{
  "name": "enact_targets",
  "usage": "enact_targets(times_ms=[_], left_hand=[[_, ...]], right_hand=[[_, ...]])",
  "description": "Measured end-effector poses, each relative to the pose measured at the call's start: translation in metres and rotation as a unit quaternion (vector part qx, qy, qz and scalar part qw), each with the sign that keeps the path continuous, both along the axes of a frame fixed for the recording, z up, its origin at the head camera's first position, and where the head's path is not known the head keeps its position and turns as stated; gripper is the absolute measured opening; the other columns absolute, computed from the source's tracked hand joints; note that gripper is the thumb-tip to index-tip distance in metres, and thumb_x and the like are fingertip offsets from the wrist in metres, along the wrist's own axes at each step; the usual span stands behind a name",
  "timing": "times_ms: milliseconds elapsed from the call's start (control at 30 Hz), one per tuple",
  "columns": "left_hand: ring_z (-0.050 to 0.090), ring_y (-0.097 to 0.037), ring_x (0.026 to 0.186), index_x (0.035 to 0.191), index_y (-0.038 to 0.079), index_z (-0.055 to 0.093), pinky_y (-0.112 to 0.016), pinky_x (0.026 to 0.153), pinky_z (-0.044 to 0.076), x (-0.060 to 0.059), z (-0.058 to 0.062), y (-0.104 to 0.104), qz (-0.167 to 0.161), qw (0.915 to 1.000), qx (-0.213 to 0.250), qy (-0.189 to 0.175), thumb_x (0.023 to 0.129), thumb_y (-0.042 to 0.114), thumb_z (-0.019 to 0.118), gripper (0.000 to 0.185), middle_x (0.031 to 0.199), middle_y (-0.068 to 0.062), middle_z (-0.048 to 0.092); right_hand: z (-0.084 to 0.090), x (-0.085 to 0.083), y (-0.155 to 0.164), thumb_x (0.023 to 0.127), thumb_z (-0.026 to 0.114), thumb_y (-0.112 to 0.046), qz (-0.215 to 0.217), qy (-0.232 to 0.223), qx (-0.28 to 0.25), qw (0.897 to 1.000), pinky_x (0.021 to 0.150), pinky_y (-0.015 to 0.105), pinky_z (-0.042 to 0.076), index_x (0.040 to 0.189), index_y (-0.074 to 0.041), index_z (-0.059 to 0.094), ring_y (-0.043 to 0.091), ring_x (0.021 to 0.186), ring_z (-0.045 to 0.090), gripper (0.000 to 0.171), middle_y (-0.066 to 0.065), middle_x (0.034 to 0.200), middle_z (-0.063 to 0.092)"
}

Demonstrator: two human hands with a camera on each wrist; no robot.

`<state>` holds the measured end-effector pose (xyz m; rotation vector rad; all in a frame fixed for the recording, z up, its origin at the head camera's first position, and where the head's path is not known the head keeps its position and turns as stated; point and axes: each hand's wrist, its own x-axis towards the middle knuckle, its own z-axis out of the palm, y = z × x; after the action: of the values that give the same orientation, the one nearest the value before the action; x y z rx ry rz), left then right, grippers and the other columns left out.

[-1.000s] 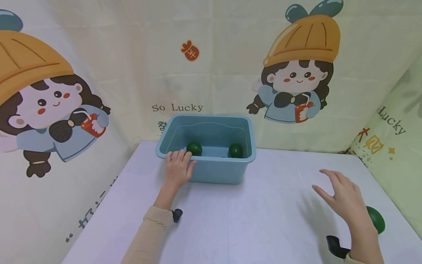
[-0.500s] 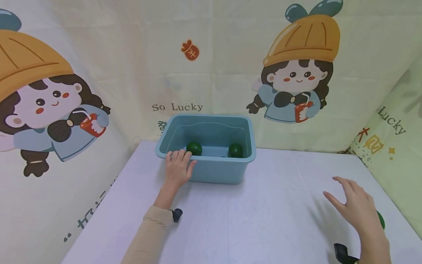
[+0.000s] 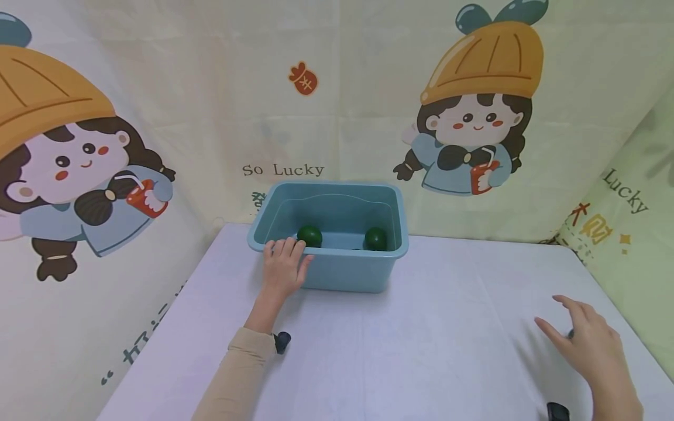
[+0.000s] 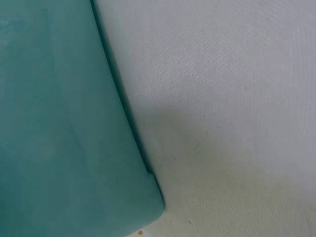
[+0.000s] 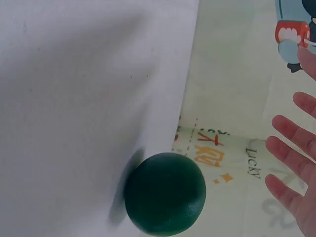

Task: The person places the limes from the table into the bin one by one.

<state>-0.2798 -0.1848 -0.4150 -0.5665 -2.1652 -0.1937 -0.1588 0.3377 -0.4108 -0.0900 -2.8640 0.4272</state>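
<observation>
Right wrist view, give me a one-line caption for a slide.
Open right hand with spread fingers hovering beside a dark green ball at the edge of the white table.

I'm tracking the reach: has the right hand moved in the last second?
Yes. The right hand has gone lower and rightward, away from the blue tub, over the green ball.
</observation>
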Motion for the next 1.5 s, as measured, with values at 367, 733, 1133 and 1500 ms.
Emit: enact_targets(times_ms=[367, 733, 1133, 1500], left_hand=[[0.043, -0.028, 0.084, 0.099, 0.006, 0.052, -0.048, 0.079, 0.032, 0.0, -0.001, -0.001, 0.002, 1.0, -0.005, 0.004, 0.099, 0.043, 0.023, 0.047, 0.089, -0.01, 0.047], [0.043, -0.027, 0.084, 0.099, 0.007, 0.052, -0.047, 0.081, 0.031, 0.0, -0.002, 0.0, 0.006, 0.9999, -0.012, 0.004, 0.099, 0.043, 0.022, 0.047, 0.09, -0.01, 0.046], [0.042, -0.027, 0.083, 0.099, 0.007, 0.052, -0.046, 0.081, 0.03, 0.0, -0.002, 0.001, 0.007, 0.9999, -0.006, 0.01, 0.099, 0.043, 0.023, 0.046, 0.089, -0.01, 0.047], [0.043, -0.028, 0.084, 0.1, 0.006, 0.052, -0.047, 0.081, 0.03, -0.001, -0.002, 0.0, 0.003, 0.9999, -0.006, 0.013, 0.098, 0.043, 0.024, 0.046, 0.089, -0.011, 0.047]], right_hand=[[-0.009, 0.008, 0.015, 0.085, 0.059, -0.047, -0.05, -0.03, 0.003, 0.998, 0.075, 0.067, 0.028, 0.126, 0.006, 0.035, 0.051, 0.103, 0.035, 0.071, 0.038, 0.117, 0.035], [-0.022, 0.019, 0.032, 0.084, 0.057, -0.052, -0.12, -0.091, -0.007, 0.989, 0.079, 0.067, 0.025, 0.13, 0.005, 0.029, 0.055, 0.103, 0.032, 0.078, 0.039, 0.12, 0.028], [-0.03, 0.021, 0.043, 0.079, 0.054, -0.063, -0.196, -0.17, -0.02, 0.966, 0.089, 0.066, 0.023, 0.135, 0.007, 0.019, 0.057, 0.108, 0.025, 0.096, 0.04, 0.123, 0.021], [-0.04, 0.023, 0.051, 0.073, 0.056, -0.069, -0.224, -0.199, -0.03, 0.954, 0.089, 0.069, 0.024, 0.138, 0.006, 0.013, 0.056, 0.111, 0.024, 0.108, 0.04, 0.125, 0.019]])
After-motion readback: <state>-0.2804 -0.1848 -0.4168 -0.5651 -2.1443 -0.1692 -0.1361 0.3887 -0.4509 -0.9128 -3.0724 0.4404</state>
